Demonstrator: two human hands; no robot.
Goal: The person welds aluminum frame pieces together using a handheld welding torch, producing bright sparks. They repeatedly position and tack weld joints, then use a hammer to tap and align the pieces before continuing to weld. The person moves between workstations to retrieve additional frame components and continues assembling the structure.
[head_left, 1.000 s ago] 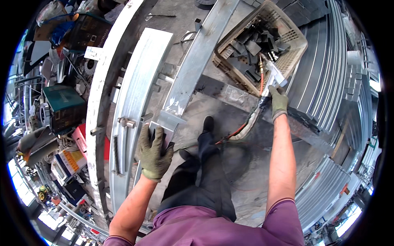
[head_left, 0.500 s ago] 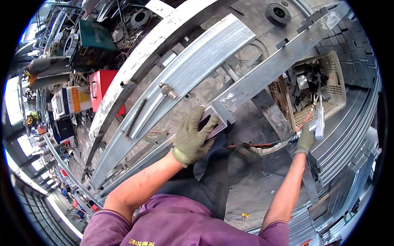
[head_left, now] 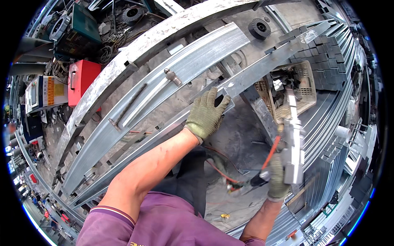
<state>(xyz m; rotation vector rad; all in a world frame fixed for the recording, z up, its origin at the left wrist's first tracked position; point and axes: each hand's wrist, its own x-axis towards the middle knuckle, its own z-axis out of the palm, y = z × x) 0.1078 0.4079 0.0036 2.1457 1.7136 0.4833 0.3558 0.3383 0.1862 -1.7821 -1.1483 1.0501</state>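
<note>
Closed around a silver hand tool (head_left: 293, 151), the right hand (head_left: 277, 182) sits at about four o'clock in the view, gloved in green. Motion blurs the tool; it lies at between three and four o'clock, its narrow end pointing up toward twelve. An orange hose (head_left: 271, 152) runs just beside this hand, at its eleven o'clock.

Near the centre, the left hand (head_left: 205, 114), also gloved, lies palm down over metal, thumb apart from the fingers; whether it squeezes anything cannot be told. From its fingertips a long grey bar (head_left: 266, 67) stretches toward two o'clock.

Beyond that bar, at two o'clock, a beige plastic crate (head_left: 310, 87) holds dark metal scraps (head_left: 281, 82). At eleven o'clock a hammer (head_left: 172, 76) rests on a wide silver beam (head_left: 205, 53). Farther out are a black spool (head_left: 259, 28) at one o'clock and a red box (head_left: 84, 82) at ten.
</note>
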